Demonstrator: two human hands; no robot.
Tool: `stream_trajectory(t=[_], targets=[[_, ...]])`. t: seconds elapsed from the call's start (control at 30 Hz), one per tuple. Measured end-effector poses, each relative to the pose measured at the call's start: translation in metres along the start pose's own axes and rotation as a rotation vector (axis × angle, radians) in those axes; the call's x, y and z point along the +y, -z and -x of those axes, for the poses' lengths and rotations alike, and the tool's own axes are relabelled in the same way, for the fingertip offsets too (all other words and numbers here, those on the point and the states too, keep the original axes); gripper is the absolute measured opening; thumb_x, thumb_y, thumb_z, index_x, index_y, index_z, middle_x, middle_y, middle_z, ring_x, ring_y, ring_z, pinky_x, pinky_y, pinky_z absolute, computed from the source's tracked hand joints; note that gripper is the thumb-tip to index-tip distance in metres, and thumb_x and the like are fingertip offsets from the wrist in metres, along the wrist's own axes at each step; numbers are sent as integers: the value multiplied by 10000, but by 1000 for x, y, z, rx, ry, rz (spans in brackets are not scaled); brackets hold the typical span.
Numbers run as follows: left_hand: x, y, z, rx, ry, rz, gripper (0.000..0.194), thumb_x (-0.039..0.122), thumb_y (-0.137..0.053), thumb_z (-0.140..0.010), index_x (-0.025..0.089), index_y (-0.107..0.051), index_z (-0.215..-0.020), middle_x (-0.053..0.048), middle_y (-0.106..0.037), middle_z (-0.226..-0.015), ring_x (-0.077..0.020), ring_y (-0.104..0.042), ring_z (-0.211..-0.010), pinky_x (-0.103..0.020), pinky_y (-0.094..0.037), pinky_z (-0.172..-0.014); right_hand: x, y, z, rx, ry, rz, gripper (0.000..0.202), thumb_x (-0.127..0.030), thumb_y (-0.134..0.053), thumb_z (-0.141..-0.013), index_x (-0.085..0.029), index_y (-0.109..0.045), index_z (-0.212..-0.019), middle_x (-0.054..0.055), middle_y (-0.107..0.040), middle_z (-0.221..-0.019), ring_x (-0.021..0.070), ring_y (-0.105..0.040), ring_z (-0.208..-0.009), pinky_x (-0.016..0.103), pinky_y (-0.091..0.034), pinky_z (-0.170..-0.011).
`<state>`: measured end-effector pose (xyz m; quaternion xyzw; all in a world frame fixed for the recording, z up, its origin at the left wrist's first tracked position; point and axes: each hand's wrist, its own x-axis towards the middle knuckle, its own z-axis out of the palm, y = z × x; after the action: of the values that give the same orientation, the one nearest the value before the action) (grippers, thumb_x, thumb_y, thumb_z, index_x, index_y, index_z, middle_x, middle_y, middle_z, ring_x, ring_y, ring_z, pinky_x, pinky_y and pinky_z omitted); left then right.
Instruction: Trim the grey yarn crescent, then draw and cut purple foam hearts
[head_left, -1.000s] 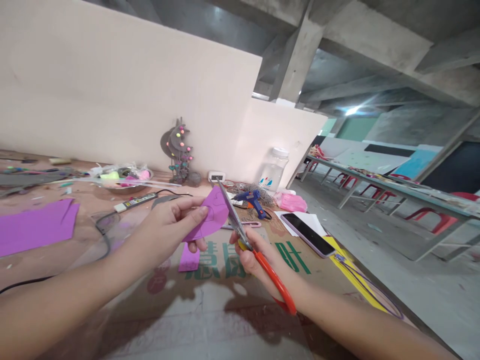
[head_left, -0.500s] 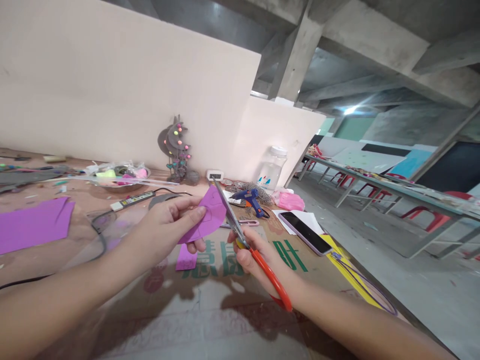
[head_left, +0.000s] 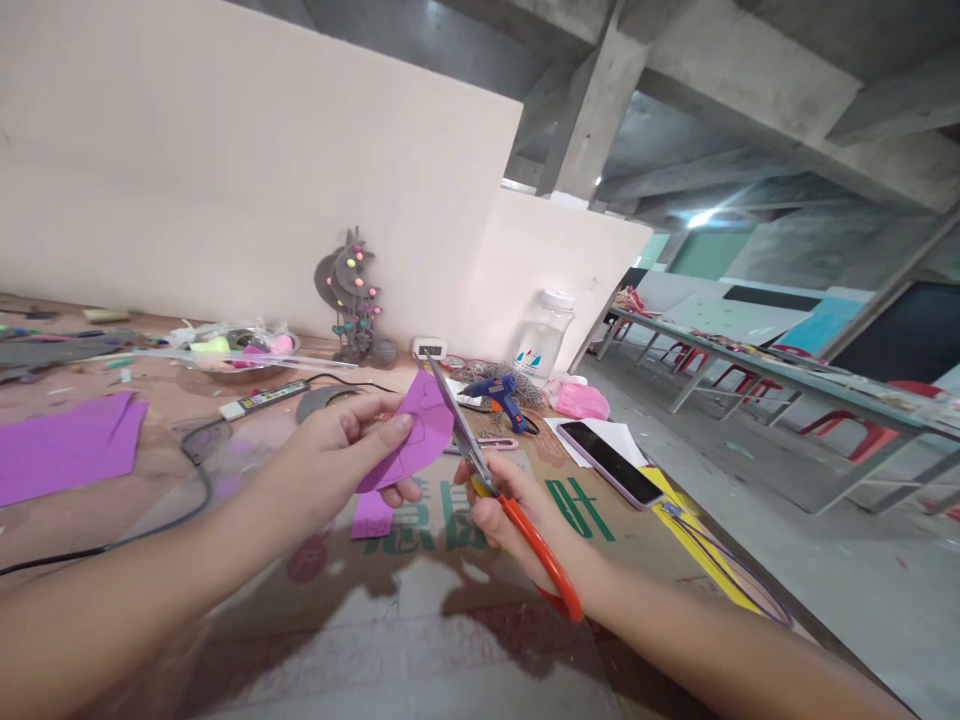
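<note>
Cutting at the counter (head_left: pixel 180 392), seen from the head. A printed cardboard sheet (head_left: pixel 652 570) covers the near middle, and a large purple sheet (head_left: pixel 64 450) lies at the far left. Both hands are raised over the cardboard. The left hand (head_left: pixel 352 450), partly curled, pinches a piece between thumb and fingers; the right hand (head_left: pixel 517 525) is wrapped around the orange-handled scissors (head_left: pixel 544 555). The scissors slant to the far left, their blades along the right edge of the purple piece (head_left: pixel 420 425), which is held upright at mid-scene and bears drawn lines. Whether paper lies between the blades cannot be told. A small purple scrap (head_left: pixel 371 518) lies below, on the cardboard. For a clean edge, the pinch is best kept firm but flat, with the left fingertips clear of the blades; curves are probably better followed by turning the paper than by twisting the right wrist.
</note>
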<state>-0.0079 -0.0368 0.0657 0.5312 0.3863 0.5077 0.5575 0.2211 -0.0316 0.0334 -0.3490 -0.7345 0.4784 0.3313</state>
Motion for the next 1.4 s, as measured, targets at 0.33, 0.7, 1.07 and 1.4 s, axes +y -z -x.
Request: stream_trajectory(t=[0.33, 0.7, 1.07, 1.4], targets=[[3, -5, 2, -4, 45, 19, 354, 433, -813, -808, 191, -697, -1039, 44, -707, -669, -141, -715, -540, -227, -613, -531, 2, -2, 1, 16, 23, -20, 627, -783, -613, -852, -196, -520, -1053, -55, -384, -756, 96, -335, -609, 241, -293, -540], [3, -5, 3, -29, 47, 3, 396, 466, -808, -809, 177, -678, -1048, 25, -727, -654, -128, -700, -529, -191, -582, -501, 7, -4, 1, 27, 29, -64, 627, -776, -640, -837, -197, -536, -1054, -43, -418, -781, 94, -360, -608, 238, -329, -540], [5, -4, 2, -16, 24, 1, 401, 474, -840, -764, 200, -698, -1021, 45, -687, -686, -145, -717, -555, -231, -608, -539, 7, -4, 1, 50, -4, -88, 651, -782, -669, -807, -194, -562, -1064, -49, -419, -766, 85, -345, -587, 233, -309, -522], [5, 5, 0, -49, -40, -107, 439, 559, -783, -806, 196, -687, -1034, 49, -659, -764, -138, -730, -570, -221, -602, -572, 4, -3, 0, 53, -12, -80, 657, -789, -668, -800, -192, -568, -1053, -47, -414, -775, 82, -348, -583, 232, -307, -515]])
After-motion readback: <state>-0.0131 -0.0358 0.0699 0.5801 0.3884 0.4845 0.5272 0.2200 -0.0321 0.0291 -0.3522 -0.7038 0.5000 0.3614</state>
